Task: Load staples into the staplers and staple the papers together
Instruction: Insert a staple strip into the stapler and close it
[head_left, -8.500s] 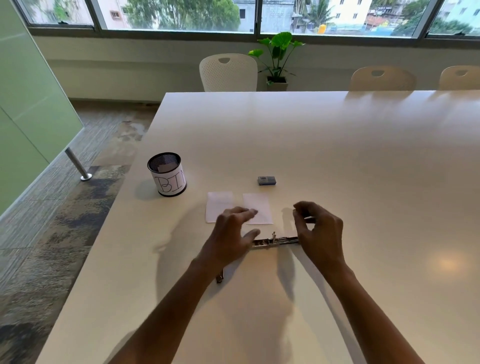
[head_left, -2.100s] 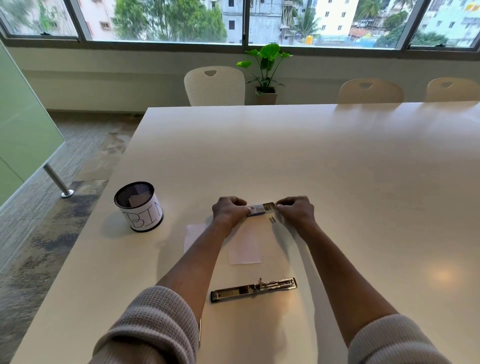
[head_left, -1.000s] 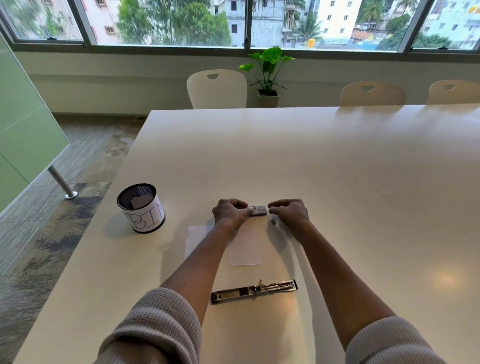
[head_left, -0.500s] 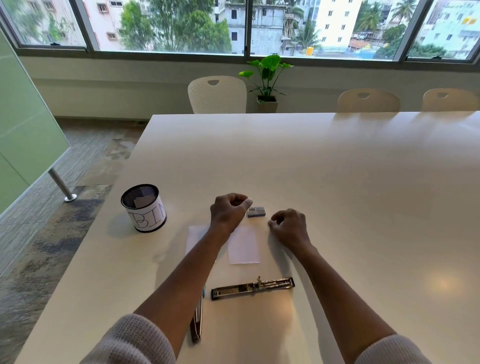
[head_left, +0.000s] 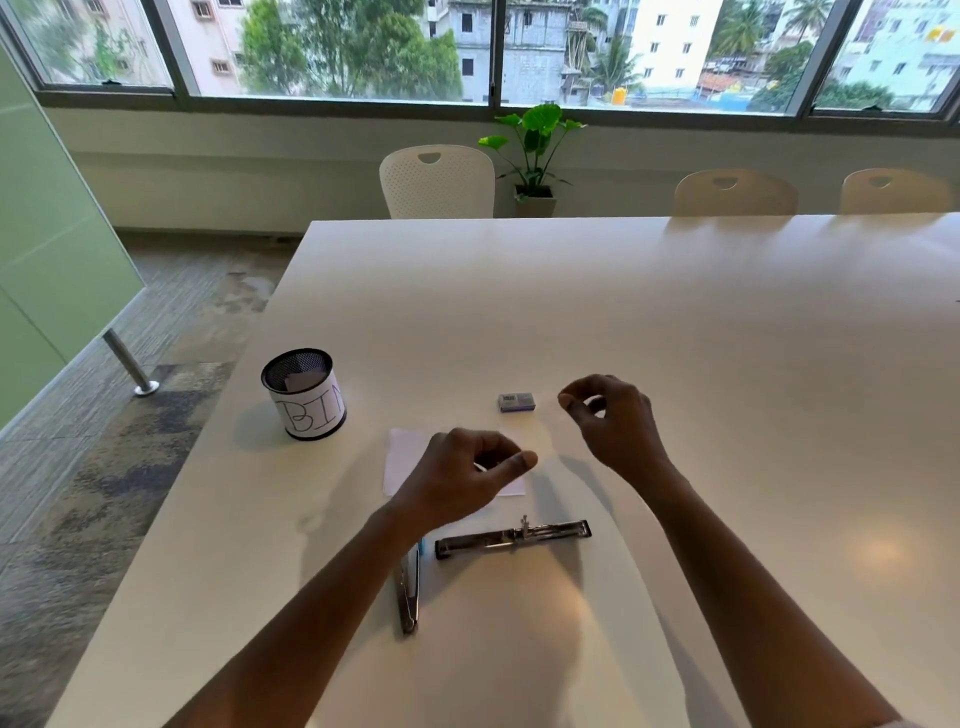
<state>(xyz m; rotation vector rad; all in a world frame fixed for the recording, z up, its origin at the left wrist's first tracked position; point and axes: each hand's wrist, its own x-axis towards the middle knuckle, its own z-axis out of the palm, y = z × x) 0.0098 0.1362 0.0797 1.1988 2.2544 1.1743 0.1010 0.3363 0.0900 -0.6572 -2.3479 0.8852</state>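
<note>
- Near the front of the white table (head_left: 675, 338): an open stapler (head_left: 513, 535), spread out flat in one long shiny strip, lying left to right.
- At 8 o'clock from it, just beside its left end: a second stapler (head_left: 409, 587), pointing at the front edge, with its far end hidden under the left arm.
- At 12 o'clock from the open stapler: a small staple box (head_left: 516, 402), flat on the table, touching nothing.
- Between the box and the open stapler: two white papers side by side, the left paper (head_left: 402, 457) easy to see, the right paper (head_left: 514, 488) mostly hidden by a hand.
- Over those papers, at 11 o'clock from the open stapler: the left hand (head_left: 462, 480), fingers curled in, thumb poking out to the right. Cannot tell if anything is inside.
- At 3 o'clock from the box, near it but not touching: the right hand (head_left: 610, 421), held over the table, thumb and first finger pinched tip to tip. Cannot tell if anything is between them.
- At 9 o'clock from the box, well apart: a black mesh cup (head_left: 304, 395) with a white label reading "BIN" and a bit of paper inside.
- Far off at 12 o'clock, past the table: a white chair (head_left: 436, 182) and a green plant (head_left: 532, 140) in a pot.
- At 1 o'clock: two tan chairs.
- Behind all of it: big windows, with trees and buildings outside.
</note>
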